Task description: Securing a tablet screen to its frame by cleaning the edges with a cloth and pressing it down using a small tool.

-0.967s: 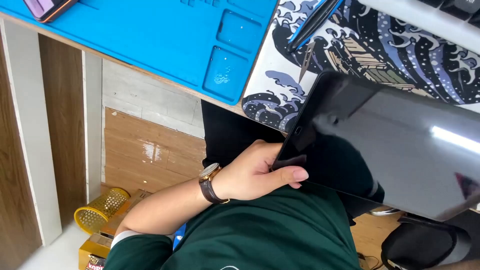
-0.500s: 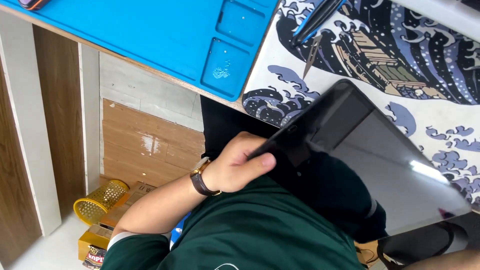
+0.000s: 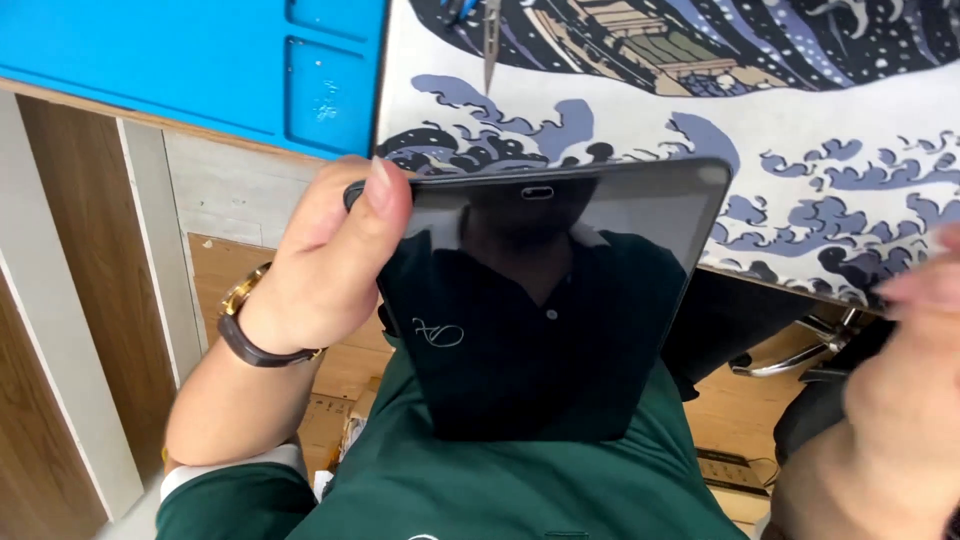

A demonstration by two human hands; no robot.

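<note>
Item: tablet, dark, glossy, rounded corners, a small slot-shaped port in its upper edge. It was held tilted above the person's lap, just short of the near edge of the desk, screen towards the camera. The glass mirrored a dark collared garment with a small pale emblem.

Left hand: closed on the tablet's upper left corner, thumb pressed onto the front face near the top edge, the other fingers curled behind the casing and out of sight. A wristwatch with a gold-coloured case and dark strap sat on that wrist.

Right hand: at the lower right edge of the view, blurred, clear of the tablet and holding nothing visible. Whether its fingers were spread or drawn together could not be told.

Clothing: green garment filling the lower middle of the view, beneath the tablet.

Desk coverings: a blue mat with moulded rectangular recesses on the left; beside it a printed mat showing dark blue waves on a pale ground.

Small tool: slim metal tweezers lay on the printed mat near the top edge, well apart from the tablet.

Below the desk: wood-toned floor and pale panelling on the left; part of a chair base with a chrome leg on the right.
</note>
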